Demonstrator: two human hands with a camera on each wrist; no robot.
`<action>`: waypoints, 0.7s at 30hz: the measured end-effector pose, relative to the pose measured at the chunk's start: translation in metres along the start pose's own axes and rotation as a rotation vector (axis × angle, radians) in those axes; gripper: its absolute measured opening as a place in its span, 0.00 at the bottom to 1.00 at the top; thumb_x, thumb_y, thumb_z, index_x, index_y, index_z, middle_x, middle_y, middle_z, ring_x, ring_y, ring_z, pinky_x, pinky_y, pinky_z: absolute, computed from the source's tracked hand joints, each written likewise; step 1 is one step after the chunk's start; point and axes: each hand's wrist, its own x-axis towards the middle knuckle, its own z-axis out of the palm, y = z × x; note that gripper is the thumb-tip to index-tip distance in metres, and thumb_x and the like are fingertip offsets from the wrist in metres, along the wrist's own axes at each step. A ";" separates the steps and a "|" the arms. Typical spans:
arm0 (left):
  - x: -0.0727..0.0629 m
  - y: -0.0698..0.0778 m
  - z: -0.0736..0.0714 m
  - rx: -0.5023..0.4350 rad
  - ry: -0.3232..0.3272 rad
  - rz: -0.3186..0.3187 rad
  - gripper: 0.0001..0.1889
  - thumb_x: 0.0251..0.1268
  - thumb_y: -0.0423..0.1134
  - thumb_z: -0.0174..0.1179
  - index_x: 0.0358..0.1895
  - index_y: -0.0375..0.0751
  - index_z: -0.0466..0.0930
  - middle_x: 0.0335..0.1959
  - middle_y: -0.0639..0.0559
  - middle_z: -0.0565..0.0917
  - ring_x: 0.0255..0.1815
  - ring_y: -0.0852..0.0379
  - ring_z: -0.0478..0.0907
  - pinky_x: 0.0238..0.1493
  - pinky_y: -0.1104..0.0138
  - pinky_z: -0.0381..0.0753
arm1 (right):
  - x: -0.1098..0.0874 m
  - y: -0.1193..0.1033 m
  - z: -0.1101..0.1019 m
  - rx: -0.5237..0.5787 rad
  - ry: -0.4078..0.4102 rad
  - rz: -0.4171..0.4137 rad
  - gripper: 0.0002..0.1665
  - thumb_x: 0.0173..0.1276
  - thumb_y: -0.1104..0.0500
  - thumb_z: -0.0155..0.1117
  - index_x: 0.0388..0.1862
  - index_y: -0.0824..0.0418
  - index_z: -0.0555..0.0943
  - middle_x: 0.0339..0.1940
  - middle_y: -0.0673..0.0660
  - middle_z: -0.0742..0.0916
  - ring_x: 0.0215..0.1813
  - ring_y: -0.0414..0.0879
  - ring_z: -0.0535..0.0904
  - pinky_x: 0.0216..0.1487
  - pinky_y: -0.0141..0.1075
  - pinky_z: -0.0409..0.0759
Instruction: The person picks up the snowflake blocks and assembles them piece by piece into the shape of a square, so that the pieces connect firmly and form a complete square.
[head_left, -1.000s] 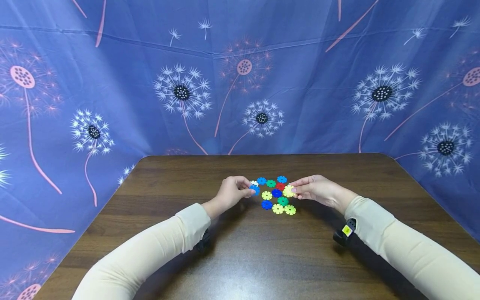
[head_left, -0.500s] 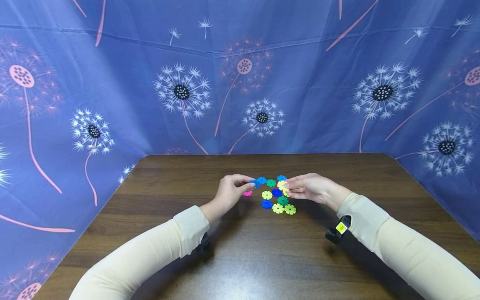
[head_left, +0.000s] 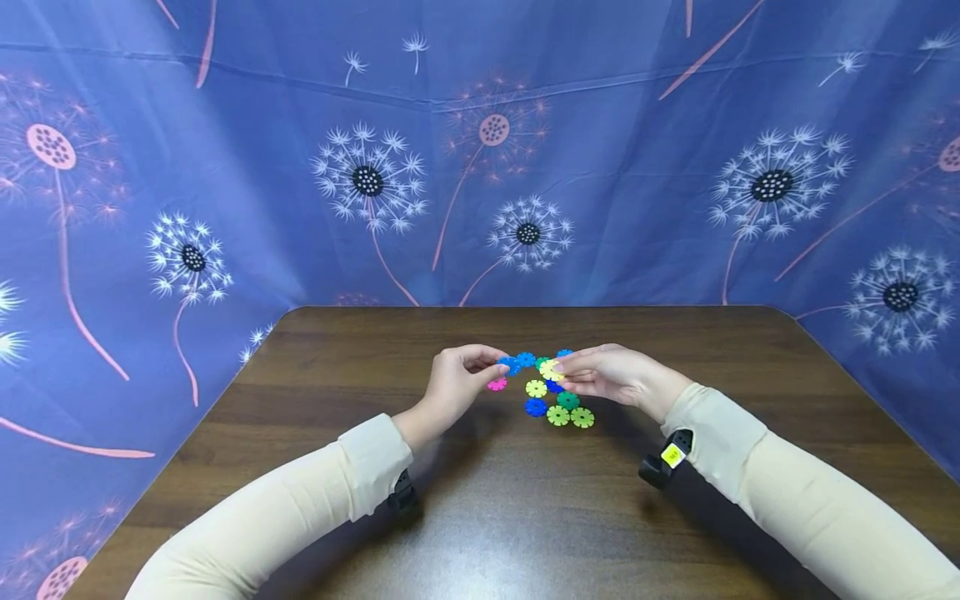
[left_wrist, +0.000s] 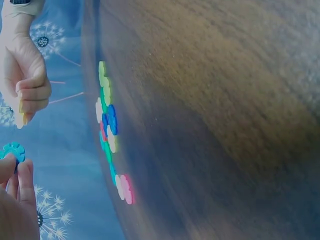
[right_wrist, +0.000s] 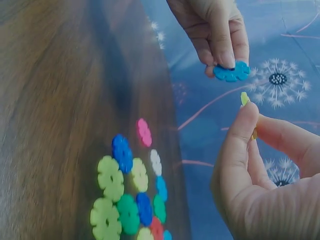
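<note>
My left hand (head_left: 453,383) pinches a blue notched plastic disc (right_wrist: 239,73) between thumb and fingers, above the table. My right hand (head_left: 622,379) pinches a yellow notched disc (head_left: 549,371), seen nearly edge-on in the right wrist view. A small gap separates the two held discs there. Below them, several more notched discs lie on the wooden table, among them a pink disc (right_wrist: 144,132), a white disc (right_wrist: 156,162), a dark blue disc (right_wrist: 122,153) and a green disc (right_wrist: 128,214). In the head view my right hand and its disc cover part of this group.
The brown wooden table (head_left: 480,508) reaches back to a blue curtain (head_left: 637,167) with a dandelion print. Dark bands with small cameras sit on both wrists, the right one (head_left: 663,462) carrying a yellow label.
My right hand has moved left with the yellow disc, closer to my left hand. The blue disc has risen slightly and tipped flatter, and the pink disc has come into sight.
</note>
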 end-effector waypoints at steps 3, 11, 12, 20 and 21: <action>0.000 0.000 -0.001 -0.025 0.006 0.003 0.07 0.56 0.35 0.70 0.39 0.40 0.88 0.34 0.46 0.89 0.32 0.60 0.85 0.35 0.72 0.82 | 0.001 -0.002 0.004 0.012 -0.009 -0.003 0.07 0.69 0.70 0.55 0.45 0.69 0.76 0.34 0.52 0.83 0.38 0.41 0.82 0.45 0.28 0.82; -0.003 -0.001 -0.002 -0.054 -0.003 0.037 0.07 0.57 0.36 0.69 0.39 0.41 0.89 0.35 0.46 0.89 0.34 0.58 0.85 0.35 0.72 0.82 | 0.004 -0.004 0.013 0.047 -0.034 0.008 0.05 0.69 0.71 0.56 0.38 0.65 0.79 0.32 0.53 0.84 0.35 0.41 0.82 0.41 0.27 0.82; -0.003 -0.001 -0.002 -0.060 -0.002 0.039 0.07 0.57 0.35 0.69 0.39 0.40 0.89 0.34 0.46 0.89 0.33 0.59 0.85 0.35 0.73 0.82 | 0.004 -0.005 0.014 0.046 -0.037 0.012 0.04 0.69 0.71 0.56 0.39 0.66 0.78 0.32 0.53 0.84 0.35 0.41 0.82 0.41 0.27 0.82; -0.006 0.001 -0.002 -0.092 0.006 0.018 0.07 0.54 0.33 0.71 0.37 0.38 0.88 0.32 0.44 0.89 0.32 0.53 0.87 0.35 0.73 0.83 | 0.006 -0.007 0.022 0.036 -0.043 0.025 0.11 0.71 0.70 0.53 0.50 0.72 0.70 0.30 0.52 0.83 0.33 0.39 0.81 0.39 0.25 0.81; -0.006 0.001 -0.002 -0.091 0.007 0.014 0.07 0.54 0.33 0.71 0.37 0.38 0.88 0.32 0.44 0.89 0.32 0.52 0.87 0.35 0.73 0.83 | 0.007 -0.007 0.023 0.034 -0.047 0.024 0.10 0.71 0.70 0.53 0.49 0.72 0.71 0.30 0.52 0.84 0.33 0.39 0.81 0.38 0.25 0.81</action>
